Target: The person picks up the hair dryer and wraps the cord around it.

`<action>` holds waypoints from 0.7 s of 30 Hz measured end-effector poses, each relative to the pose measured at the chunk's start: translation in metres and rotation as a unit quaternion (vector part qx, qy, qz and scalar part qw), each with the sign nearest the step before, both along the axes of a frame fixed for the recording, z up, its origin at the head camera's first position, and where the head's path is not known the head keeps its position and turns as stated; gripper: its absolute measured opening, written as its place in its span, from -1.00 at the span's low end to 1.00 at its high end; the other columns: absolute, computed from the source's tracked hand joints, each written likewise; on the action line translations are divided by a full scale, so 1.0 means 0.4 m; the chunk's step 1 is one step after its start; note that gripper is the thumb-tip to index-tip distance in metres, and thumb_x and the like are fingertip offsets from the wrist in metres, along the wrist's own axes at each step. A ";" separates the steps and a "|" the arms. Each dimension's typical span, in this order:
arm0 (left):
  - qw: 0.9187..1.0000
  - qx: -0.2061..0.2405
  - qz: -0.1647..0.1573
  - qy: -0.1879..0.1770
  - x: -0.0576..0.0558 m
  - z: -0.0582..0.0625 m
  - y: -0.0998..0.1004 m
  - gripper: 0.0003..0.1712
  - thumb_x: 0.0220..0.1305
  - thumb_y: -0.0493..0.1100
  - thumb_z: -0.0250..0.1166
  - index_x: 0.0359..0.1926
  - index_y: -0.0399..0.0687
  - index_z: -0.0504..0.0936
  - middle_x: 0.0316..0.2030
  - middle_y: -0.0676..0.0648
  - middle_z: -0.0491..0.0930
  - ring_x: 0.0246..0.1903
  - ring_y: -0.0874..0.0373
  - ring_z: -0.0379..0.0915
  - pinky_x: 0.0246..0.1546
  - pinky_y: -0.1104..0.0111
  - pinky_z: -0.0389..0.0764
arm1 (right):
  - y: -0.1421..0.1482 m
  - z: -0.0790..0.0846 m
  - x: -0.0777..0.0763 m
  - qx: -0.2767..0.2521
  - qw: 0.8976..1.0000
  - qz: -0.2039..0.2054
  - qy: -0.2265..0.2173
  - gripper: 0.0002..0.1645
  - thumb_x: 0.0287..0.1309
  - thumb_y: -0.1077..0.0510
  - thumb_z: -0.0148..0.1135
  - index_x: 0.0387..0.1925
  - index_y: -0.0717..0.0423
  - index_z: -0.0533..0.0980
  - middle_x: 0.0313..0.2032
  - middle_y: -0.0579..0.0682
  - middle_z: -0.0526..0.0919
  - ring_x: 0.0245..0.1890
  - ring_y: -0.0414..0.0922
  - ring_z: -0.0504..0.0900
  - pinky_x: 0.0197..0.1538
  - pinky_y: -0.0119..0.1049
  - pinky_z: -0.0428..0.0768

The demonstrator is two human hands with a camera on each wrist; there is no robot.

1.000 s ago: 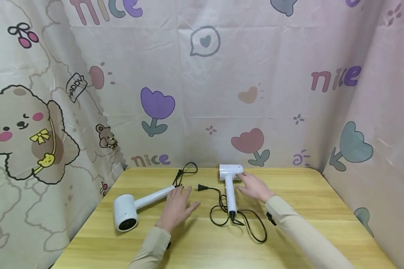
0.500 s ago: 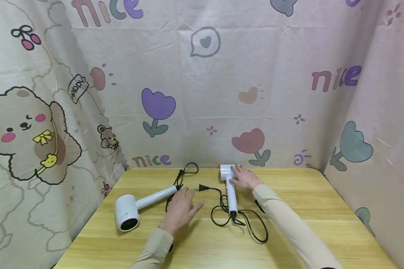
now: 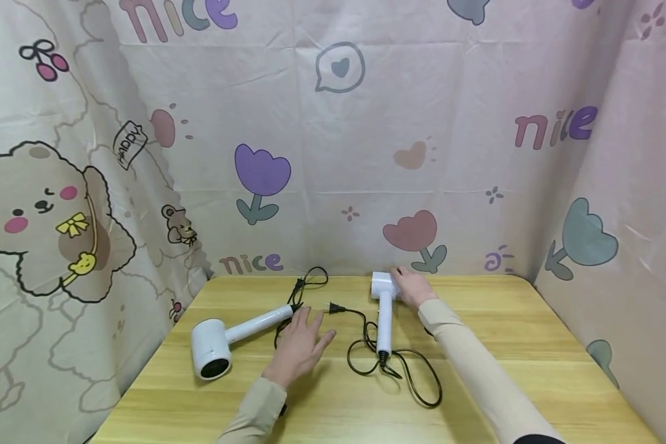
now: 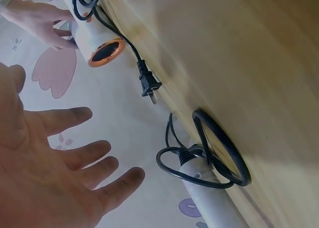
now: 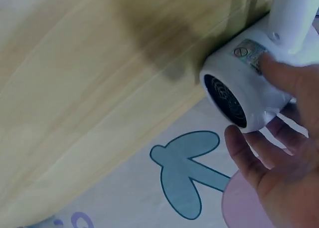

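Tabletop [image 3: 538, 345] of pale wood, flower-printed cloth [image 3: 338, 139] behind, right hand [image 3: 413, 288] gripping one white hair dryer [image 3: 385, 314], left hand [image 3: 298, 347] spread

Place: curtained-off tabletop booth with a set-up look; cloth closes three sides and hides the room beyond, so home or studio can't be told.
Back: creased pale cloth [image 3: 333, 135], purple tulip [image 3: 263, 169], "nice" lettering [image 3: 579, 123].
Left: left curtain [image 3: 11, 320] in folds, big cartoon bear [image 3: 50, 209].
Right: right curtain [image 3: 655, 296], pastel prints.
Table: wood-grain table [image 3: 560, 382], light yellow, rounded far corners, far edge close to pale cloth.
Items: two white hair dryers [image 3: 211, 348], household type.
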State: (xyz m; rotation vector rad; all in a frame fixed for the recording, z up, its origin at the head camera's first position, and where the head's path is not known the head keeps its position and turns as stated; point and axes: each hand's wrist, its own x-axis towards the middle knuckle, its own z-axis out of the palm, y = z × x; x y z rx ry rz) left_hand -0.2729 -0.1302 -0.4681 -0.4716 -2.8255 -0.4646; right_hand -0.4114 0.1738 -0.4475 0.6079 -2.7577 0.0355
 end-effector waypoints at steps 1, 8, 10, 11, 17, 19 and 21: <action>1.000 -0.006 0.001 -0.001 -0.001 -0.003 0.003 -0.15 0.44 0.40 -0.23 0.42 -0.14 0.29 0.43 -0.39 0.12 0.44 -0.30 0.00 0.36 -0.20 0.19 | 0.007 0.001 0.004 0.004 1.000 -0.003 -0.002 -0.23 -0.06 0.18 0.52 0.20 0.28 0.42 0.11 0.27 0.52 -0.07 0.16 0.63 -0.02 0.00 0.65; 1.000 -0.023 0.005 0.005 -0.004 -0.014 0.006 -0.21 0.45 0.37 -0.18 0.37 -0.09 0.36 0.37 -0.37 0.25 0.39 -0.29 0.13 0.32 -0.22 0.24 | 0.038 -0.007 0.019 0.010 1.000 -0.011 -0.008 -0.29 -0.19 -0.05 0.61 -0.10 0.26 0.47 -0.20 0.16 0.56 -0.19 0.07 0.58 -0.23 -0.03 0.66; 1.000 -0.016 0.006 0.004 -0.006 -0.015 0.003 -0.20 0.45 0.37 -0.18 0.41 -0.09 0.31 0.37 -0.37 0.25 0.39 -0.29 0.13 0.33 -0.21 0.24 | 0.042 -0.011 0.018 0.001 1.000 -0.017 -0.013 -0.28 -0.21 -0.07 0.62 -0.11 0.24 0.46 -0.25 0.14 0.58 -0.22 0.07 0.59 -0.26 -0.03 0.65; 1.000 -0.012 0.005 0.004 -0.007 -0.016 0.001 -0.19 0.45 0.37 -0.19 0.42 -0.10 0.29 0.37 -0.38 0.25 0.39 -0.30 0.13 0.33 -0.21 0.24 | 0.044 -0.013 0.017 -0.006 1.000 -0.019 -0.017 -0.26 -0.22 -0.07 0.62 -0.10 0.24 0.46 -0.26 0.15 0.59 -0.23 0.08 0.59 -0.26 -0.02 0.65; 1.000 -0.004 -0.005 -0.005 -0.015 -0.017 0.005 -0.19 0.46 0.36 -0.19 0.46 -0.09 0.22 0.36 -0.37 0.27 0.38 -0.32 0.13 0.31 -0.23 0.24 | 0.083 -0.017 0.023 -0.037 0.994 -0.071 -0.072 -0.07 -0.27 -0.14 0.52 0.11 0.29 0.45 -0.12 0.25 0.55 -0.09 0.15 0.51 -0.12 0.05 0.59; 1.000 -0.009 -0.009 -0.014 -0.016 -0.017 0.010 -0.20 0.46 0.35 -0.19 0.46 -0.07 0.22 0.35 -0.36 0.29 0.37 -0.31 0.16 0.31 -0.23 0.26 | 0.101 -0.020 0.029 -0.049 0.988 -0.103 -0.106 -0.08 -0.32 -0.17 0.49 0.07 0.29 0.46 -0.14 0.22 0.50 -0.12 0.11 0.47 -0.17 0.00 0.58; 1.000 -0.010 -0.014 -0.023 -0.017 -0.016 0.016 -0.20 0.46 0.35 -0.18 0.47 -0.08 0.19 0.33 -0.35 0.32 0.33 -0.30 0.24 0.28 -0.21 0.31 | 0.117 -0.025 0.035 -0.081 0.979 -0.124 -0.142 -0.09 -0.35 -0.17 0.47 0.00 0.32 0.43 -0.23 0.18 0.50 -0.23 0.07 0.49 -0.28 -0.08 0.57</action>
